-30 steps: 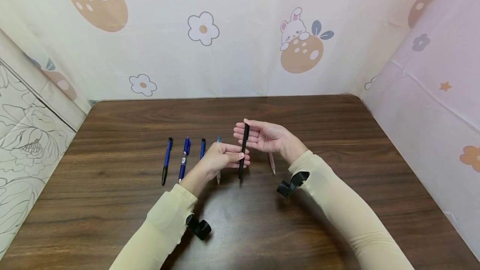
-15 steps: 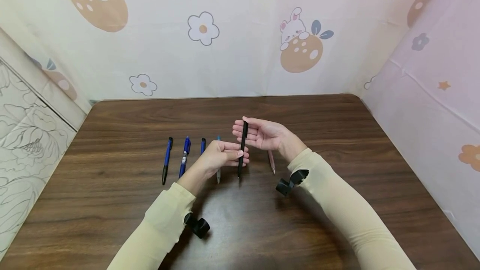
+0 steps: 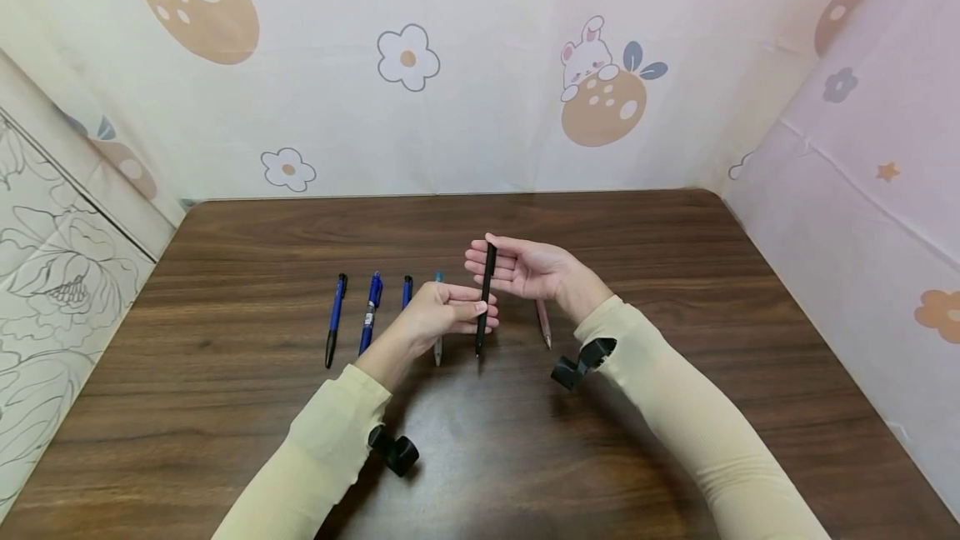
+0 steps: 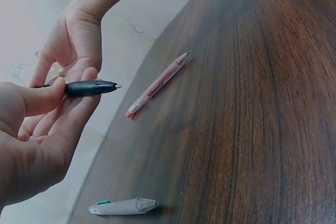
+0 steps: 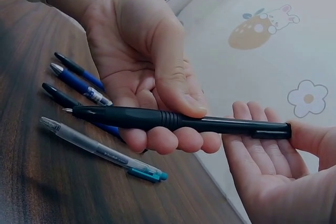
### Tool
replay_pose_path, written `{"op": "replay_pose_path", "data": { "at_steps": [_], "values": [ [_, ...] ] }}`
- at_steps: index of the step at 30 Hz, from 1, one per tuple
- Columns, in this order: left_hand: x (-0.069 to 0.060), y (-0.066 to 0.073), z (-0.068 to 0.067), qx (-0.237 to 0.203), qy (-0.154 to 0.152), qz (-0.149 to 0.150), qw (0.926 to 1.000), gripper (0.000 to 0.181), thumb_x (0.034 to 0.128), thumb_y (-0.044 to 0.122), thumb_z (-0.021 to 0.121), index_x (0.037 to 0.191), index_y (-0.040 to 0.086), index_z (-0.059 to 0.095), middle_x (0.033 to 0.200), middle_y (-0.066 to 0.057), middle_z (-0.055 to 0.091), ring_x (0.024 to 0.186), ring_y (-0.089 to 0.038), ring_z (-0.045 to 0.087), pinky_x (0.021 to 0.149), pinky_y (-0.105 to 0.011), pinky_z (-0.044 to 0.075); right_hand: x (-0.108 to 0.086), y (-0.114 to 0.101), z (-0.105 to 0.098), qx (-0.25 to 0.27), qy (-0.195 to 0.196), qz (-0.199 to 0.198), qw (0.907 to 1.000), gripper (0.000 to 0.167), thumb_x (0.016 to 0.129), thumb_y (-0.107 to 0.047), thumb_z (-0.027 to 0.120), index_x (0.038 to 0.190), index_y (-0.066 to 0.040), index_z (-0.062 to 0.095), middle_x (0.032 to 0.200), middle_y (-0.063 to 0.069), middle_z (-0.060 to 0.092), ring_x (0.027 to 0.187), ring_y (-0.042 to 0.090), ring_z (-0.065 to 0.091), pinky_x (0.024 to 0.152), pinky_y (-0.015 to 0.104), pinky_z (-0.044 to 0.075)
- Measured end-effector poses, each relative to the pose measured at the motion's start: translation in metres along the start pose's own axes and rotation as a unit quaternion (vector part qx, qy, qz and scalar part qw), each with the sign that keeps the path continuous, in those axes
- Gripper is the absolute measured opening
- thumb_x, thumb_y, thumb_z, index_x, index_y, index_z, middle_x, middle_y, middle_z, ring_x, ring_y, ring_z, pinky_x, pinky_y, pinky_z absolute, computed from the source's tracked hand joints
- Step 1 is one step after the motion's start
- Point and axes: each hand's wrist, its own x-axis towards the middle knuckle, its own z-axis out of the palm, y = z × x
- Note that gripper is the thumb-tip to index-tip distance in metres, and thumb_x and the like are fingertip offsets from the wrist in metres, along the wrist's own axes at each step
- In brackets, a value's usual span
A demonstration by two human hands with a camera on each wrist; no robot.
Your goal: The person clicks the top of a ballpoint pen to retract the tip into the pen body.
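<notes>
A black ballpoint pen is held above the table, its metal tip out and pointing toward the near side. My left hand pinches its lower barrel between the thumb and the fingers beneath. Palm up, my right hand has its thumb on the pen's far end, which the right wrist view shows as the clip end. The fingers of that hand stretch out behind the barrel. Beneath my left hand lies a clear grey pen with a teal clip. A pink pen lies under the right hand, partly hidden in the head view.
Left of the hands lie a blue pen with a black grip, a blue pen with a white label, and another blue pen partly covered by the left hand. The wooden table ends at a patterned curtain.
Both hands have shifted very slightly up and left with the black pen between one second and half a second ago. Since then they hold nearly still; the other pens have not moved.
</notes>
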Motion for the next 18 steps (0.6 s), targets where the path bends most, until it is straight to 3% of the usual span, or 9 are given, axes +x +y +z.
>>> {"op": "replay_pose_path", "data": {
  "at_steps": [1, 4, 13, 18],
  "values": [
    [0.0001, -0.0003, -0.0003, 0.001, 0.002, 0.0, 1.0, 0.035, 0.0937, -0.001, 0.056, 0.124, -0.018, 0.053, 0.11, -0.028, 0.068, 0.087, -0.019, 0.073, 0.092, -0.043, 0.056, 0.0001, 0.0, 0.0001, 0.001, 0.001, -0.001, 1.0, 0.029, 0.101, -0.027, 0.047, 0.109, -0.007, 0.067, 0.097, 0.008, 0.075, 0.094, 0.019, 0.072, 0.085, 0.03, 0.059],
    [-0.0005, 0.0001, -0.0006, 0.001, 0.004, -0.002, 1.0, 0.035, 0.0934, -0.001, 0.057, 0.123, -0.018, 0.053, 0.108, -0.026, 0.07, 0.09, -0.022, 0.073, 0.091, -0.041, 0.057, 0.0003, 0.0002, 0.0006, 0.005, 0.005, -0.005, 1.0, 0.028, 0.101, -0.026, 0.048, 0.11, -0.006, 0.066, 0.097, 0.008, 0.075, 0.094, 0.019, 0.072, 0.085, 0.031, 0.059],
    [-0.0016, 0.0023, -0.0001, 0.007, 0.0, -0.005, 1.0, 0.034, 0.0946, 0.0, 0.056, 0.123, -0.017, 0.054, 0.116, -0.033, 0.063, 0.104, -0.035, 0.068, 0.092, -0.042, 0.056, -0.0005, 0.0, 0.0023, 0.007, 0.011, -0.009, 0.9999, 0.028, 0.101, -0.025, 0.047, 0.099, -0.007, 0.068, 0.095, 0.009, 0.075, 0.092, 0.02, 0.073, 0.083, 0.032, 0.059],
    [-0.002, 0.0013, -0.0002, 0.009, -0.002, -0.004, 0.9999, 0.033, 0.0949, 0.001, 0.055, 0.123, -0.017, 0.054, 0.119, -0.035, 0.061, 0.098, -0.03, 0.071, 0.09, -0.04, 0.057, -0.0005, -0.0006, 0.0027, 0.005, 0.013, -0.01, 0.9999, 0.027, 0.101, -0.026, 0.048, 0.1, -0.007, 0.067, 0.095, 0.008, 0.075, 0.092, 0.021, 0.073, 0.084, 0.031, 0.059]
  ]
}}
